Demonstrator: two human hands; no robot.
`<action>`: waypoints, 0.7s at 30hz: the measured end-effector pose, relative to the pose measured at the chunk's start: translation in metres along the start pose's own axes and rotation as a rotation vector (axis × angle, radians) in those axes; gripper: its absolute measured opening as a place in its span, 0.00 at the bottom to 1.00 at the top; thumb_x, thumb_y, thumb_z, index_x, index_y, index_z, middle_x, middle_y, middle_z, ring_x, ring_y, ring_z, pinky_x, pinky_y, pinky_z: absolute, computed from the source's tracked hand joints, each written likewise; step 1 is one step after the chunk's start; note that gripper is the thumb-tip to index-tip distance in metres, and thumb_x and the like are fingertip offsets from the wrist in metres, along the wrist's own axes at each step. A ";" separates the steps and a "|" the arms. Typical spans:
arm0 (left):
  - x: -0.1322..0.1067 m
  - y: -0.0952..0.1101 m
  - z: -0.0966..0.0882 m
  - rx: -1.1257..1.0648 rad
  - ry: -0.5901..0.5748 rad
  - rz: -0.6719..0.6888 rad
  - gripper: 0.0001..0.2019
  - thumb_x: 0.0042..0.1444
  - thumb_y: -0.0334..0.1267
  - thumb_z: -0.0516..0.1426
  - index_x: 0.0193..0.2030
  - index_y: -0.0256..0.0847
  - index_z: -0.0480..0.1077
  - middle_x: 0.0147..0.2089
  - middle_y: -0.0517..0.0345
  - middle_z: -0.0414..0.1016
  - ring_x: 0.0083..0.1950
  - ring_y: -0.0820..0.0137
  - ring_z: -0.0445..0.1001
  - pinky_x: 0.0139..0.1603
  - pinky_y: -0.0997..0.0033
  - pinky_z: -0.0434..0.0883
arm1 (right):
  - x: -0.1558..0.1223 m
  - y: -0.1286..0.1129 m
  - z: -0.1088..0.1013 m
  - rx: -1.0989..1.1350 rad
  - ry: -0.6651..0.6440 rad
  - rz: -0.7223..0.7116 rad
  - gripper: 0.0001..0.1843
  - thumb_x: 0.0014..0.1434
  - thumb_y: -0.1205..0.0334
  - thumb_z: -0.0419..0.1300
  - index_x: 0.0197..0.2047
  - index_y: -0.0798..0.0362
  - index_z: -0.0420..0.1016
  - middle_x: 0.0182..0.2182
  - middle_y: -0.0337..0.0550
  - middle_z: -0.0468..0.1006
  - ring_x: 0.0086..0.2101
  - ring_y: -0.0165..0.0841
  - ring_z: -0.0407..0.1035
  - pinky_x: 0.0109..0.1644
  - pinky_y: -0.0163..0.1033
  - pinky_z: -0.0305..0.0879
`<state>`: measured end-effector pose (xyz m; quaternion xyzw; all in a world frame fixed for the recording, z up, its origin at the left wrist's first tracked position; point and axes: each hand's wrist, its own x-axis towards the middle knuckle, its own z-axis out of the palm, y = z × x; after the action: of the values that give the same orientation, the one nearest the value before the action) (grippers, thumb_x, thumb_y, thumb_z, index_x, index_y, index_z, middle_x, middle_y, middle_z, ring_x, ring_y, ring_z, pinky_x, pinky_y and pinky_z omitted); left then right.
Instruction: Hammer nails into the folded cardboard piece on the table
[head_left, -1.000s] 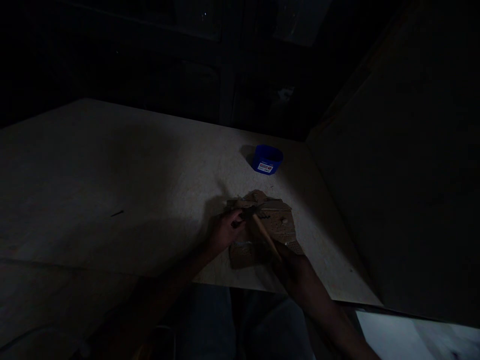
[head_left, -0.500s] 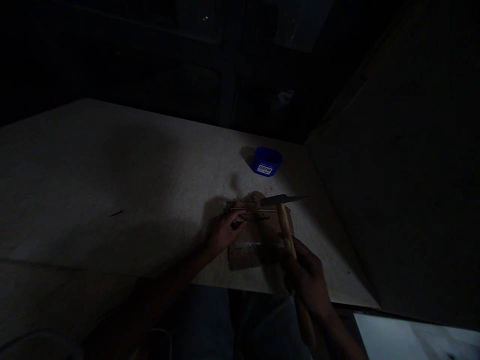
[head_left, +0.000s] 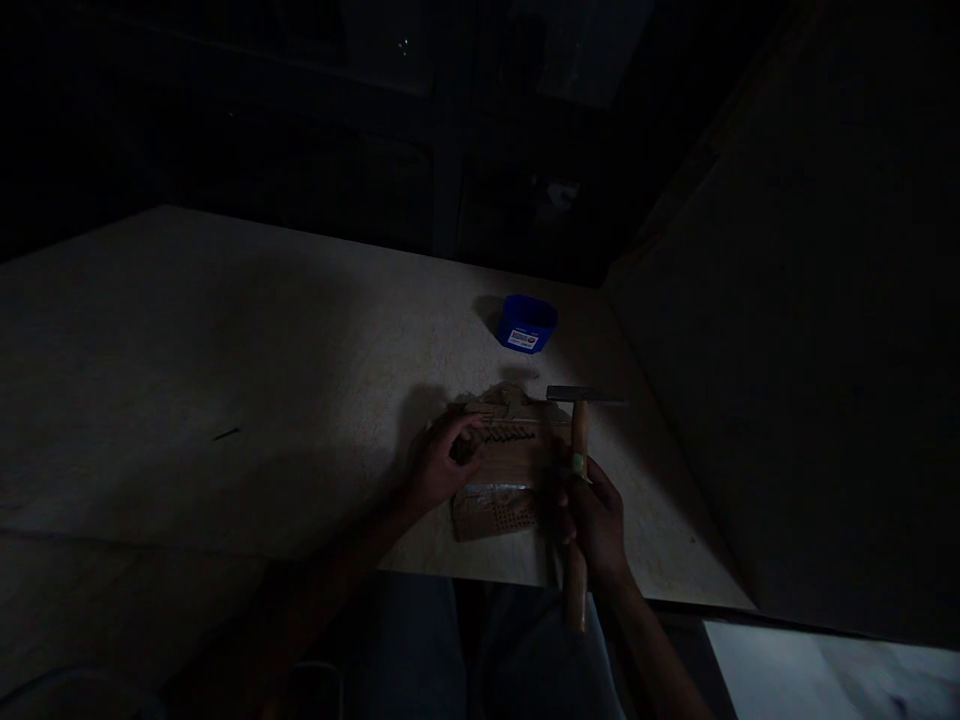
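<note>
The scene is very dark. My right hand (head_left: 595, 515) is closed around the wooden handle of a small hammer (head_left: 579, 440), whose metal head is raised above the right end of a brown wooden piece (head_left: 510, 465). That piece lies near the front edge of a pale table (head_left: 225, 400) and carries a row of small dark nails or pins. My left hand (head_left: 439, 460) rests against its left end, fingers pinched at the row of pins; what they grip is too small to make out.
A small blue tub (head_left: 525, 325) with a label stands behind the wooden piece. A thin dark nail-like object (head_left: 225, 434) lies alone on the left of the table. A dark panel (head_left: 787, 350) rises along the table's right side.
The hammer head was down on the wooden piece a second ago; my right hand has swung it up and to the right. My left hand has stayed at the pins.
</note>
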<state>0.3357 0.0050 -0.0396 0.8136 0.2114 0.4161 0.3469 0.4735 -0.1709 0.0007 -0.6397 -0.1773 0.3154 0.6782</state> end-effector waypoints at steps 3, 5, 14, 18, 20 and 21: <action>0.000 -0.001 -0.003 -0.032 0.039 0.040 0.26 0.48 0.25 0.57 0.56 0.43 0.68 0.47 0.54 0.77 0.45 0.67 0.74 0.49 0.65 0.73 | -0.001 0.004 -0.003 0.055 -0.011 0.018 0.15 0.57 0.49 0.66 0.35 0.51 0.71 0.16 0.28 0.66 0.10 0.21 0.52 0.10 0.27 0.50; 0.001 -0.001 -0.004 -0.053 0.078 0.042 0.25 0.48 0.24 0.55 0.55 0.43 0.69 0.48 0.53 0.76 0.46 0.67 0.74 0.49 0.64 0.73 | 0.000 0.006 -0.005 0.096 -0.021 0.016 0.14 0.57 0.50 0.66 0.38 0.51 0.71 0.17 0.27 0.66 0.10 0.21 0.52 0.09 0.27 0.51; -0.001 -0.003 -0.030 0.080 0.314 -0.076 0.12 0.54 0.29 0.55 0.44 0.42 0.73 0.44 0.54 0.75 0.46 0.66 0.75 0.49 0.65 0.73 | 0.002 0.009 -0.012 0.102 -0.065 0.032 0.20 0.56 0.48 0.66 0.46 0.51 0.73 0.17 0.27 0.67 0.09 0.21 0.52 0.09 0.27 0.53; -0.014 -0.012 -0.075 0.261 0.405 -0.308 0.12 0.57 0.33 0.53 0.46 0.42 0.72 0.48 0.53 0.75 0.50 0.64 0.75 0.52 0.63 0.73 | 0.001 0.010 -0.014 0.095 -0.107 0.035 0.17 0.57 0.48 0.66 0.42 0.51 0.71 0.17 0.28 0.67 0.10 0.22 0.52 0.09 0.28 0.53; -0.022 -0.019 -0.107 0.438 0.406 -0.407 0.13 0.57 0.35 0.53 0.49 0.42 0.71 0.50 0.51 0.74 0.53 0.61 0.74 0.56 0.58 0.72 | 0.000 0.010 -0.014 0.095 -0.121 0.038 0.17 0.58 0.48 0.66 0.41 0.51 0.71 0.16 0.27 0.66 0.10 0.22 0.52 0.09 0.28 0.53; -0.027 -0.023 -0.124 0.548 0.383 -0.426 0.15 0.57 0.36 0.53 0.50 0.42 0.70 0.52 0.50 0.74 0.56 0.58 0.72 0.59 0.55 0.70 | 0.000 0.010 -0.014 0.096 -0.130 0.035 0.16 0.58 0.48 0.66 0.40 0.51 0.71 0.16 0.27 0.66 0.10 0.22 0.52 0.10 0.28 0.53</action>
<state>0.2174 0.0517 -0.0196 0.7217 0.5394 0.4072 0.1496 0.4803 -0.1821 -0.0110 -0.5876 -0.1943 0.3764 0.6894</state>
